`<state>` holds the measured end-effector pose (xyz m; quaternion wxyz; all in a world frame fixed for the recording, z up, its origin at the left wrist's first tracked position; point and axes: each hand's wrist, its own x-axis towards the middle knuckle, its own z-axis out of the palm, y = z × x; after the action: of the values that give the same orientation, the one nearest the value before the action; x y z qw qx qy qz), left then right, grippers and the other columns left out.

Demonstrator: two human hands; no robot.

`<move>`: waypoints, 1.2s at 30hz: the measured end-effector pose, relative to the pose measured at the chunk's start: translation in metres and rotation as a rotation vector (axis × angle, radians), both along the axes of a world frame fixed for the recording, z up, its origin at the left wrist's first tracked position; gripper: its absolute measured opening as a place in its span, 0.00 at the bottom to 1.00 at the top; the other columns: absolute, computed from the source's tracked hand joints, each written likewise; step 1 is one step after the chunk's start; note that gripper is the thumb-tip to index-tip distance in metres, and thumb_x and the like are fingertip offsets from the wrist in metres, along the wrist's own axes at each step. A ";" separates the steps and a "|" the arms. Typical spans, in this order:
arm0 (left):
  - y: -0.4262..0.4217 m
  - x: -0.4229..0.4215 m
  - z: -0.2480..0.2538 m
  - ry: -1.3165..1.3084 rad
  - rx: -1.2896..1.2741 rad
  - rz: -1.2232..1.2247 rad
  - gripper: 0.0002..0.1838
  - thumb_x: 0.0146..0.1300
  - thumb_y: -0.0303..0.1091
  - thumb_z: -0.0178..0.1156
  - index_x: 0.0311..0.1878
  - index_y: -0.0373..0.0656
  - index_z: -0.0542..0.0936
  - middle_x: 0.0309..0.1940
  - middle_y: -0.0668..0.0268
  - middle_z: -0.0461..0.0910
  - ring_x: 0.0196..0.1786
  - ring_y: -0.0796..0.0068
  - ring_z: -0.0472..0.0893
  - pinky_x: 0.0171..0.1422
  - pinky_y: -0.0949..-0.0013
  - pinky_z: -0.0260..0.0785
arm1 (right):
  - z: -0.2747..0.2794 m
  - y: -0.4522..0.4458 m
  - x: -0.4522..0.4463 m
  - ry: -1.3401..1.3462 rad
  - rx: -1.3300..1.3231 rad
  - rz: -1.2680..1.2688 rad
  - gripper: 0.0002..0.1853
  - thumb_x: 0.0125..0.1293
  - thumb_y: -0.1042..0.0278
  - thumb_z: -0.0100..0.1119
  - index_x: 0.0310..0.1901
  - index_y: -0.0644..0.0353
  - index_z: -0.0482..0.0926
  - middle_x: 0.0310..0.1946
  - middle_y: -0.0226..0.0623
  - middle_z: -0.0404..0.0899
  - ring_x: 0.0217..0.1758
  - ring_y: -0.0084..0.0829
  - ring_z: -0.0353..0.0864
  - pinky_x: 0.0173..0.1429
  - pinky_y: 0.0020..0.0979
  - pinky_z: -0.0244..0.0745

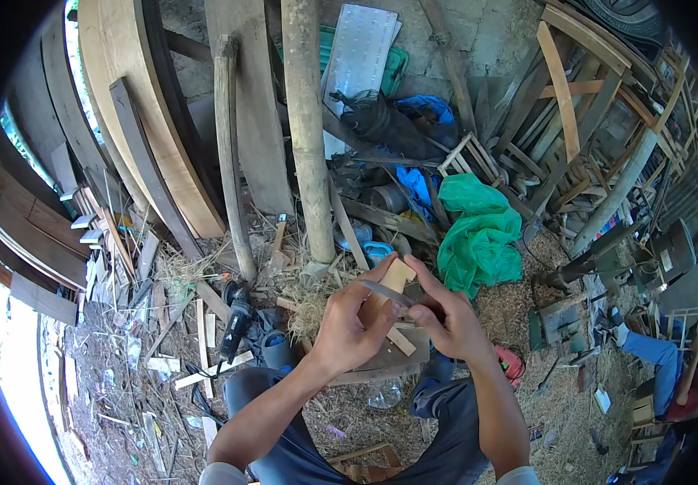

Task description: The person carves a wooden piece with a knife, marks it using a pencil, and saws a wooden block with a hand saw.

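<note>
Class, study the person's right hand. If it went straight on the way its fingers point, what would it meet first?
Most likely the pale wood piece, right at the fingertips of the right hand. Depth is hard to judge here, so anything past the wood is uncertain.

Count by kind: 2 bare hands, L & R; 2 pale sleeves; 2 trouser legs. 1 knife; 1 hand-held wood pc.. 1 angle grinder. 1 lg. green plastic sheet. 1 thick upright pole & 1 thinner upright stick. 1 tire, partly cut off. 1 red item, type unclear. Min. 1 other person, R edge; exact no. unclear. Lg. planks: several. Wood scraps: dozens, approx., too many to count.
</note>
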<state>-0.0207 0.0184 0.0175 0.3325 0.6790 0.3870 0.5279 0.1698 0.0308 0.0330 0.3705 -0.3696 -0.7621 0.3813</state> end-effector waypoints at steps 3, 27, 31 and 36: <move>-0.004 0.003 0.000 -0.111 -0.097 0.014 0.20 0.60 0.26 0.60 0.55 0.30 0.74 0.46 0.48 0.81 0.42 0.57 0.83 0.48 0.64 0.73 | 0.002 0.001 -0.003 -0.048 0.038 -0.013 0.33 0.69 0.58 0.56 0.71 0.59 0.59 0.14 0.29 0.65 0.19 0.20 0.57 0.26 0.24 0.57; -0.017 0.013 0.012 -0.026 -0.185 0.099 0.21 0.61 0.30 0.59 0.55 0.29 0.73 0.33 0.50 0.79 0.33 0.59 0.82 0.38 0.63 0.72 | 0.002 0.002 -0.010 -0.003 0.203 -0.129 0.24 0.64 0.74 0.60 0.62 0.61 0.72 0.38 0.53 0.83 0.27 0.34 0.84 0.32 0.29 0.74; -0.016 0.019 0.008 -0.085 -0.211 0.102 0.23 0.62 0.31 0.60 0.57 0.27 0.71 0.35 0.49 0.80 0.36 0.60 0.83 0.40 0.64 0.73 | -0.010 0.009 -0.015 0.039 0.253 -0.174 0.24 0.65 0.74 0.59 0.63 0.60 0.71 0.25 0.45 0.80 0.24 0.27 0.80 0.30 0.26 0.71; -0.012 0.017 0.011 -0.142 -0.232 0.087 0.26 0.63 0.32 0.59 0.61 0.28 0.70 0.39 0.50 0.82 0.41 0.65 0.83 0.45 0.66 0.74 | -0.006 0.005 -0.003 0.437 -0.462 0.060 0.26 0.72 0.64 0.53 0.69 0.62 0.63 0.19 0.24 0.69 0.20 0.14 0.62 0.25 0.20 0.57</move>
<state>-0.0033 0.0061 0.0290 0.4122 0.5796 0.4498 0.5402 0.1664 0.0360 0.0271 0.4202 -0.3305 -0.5684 0.6254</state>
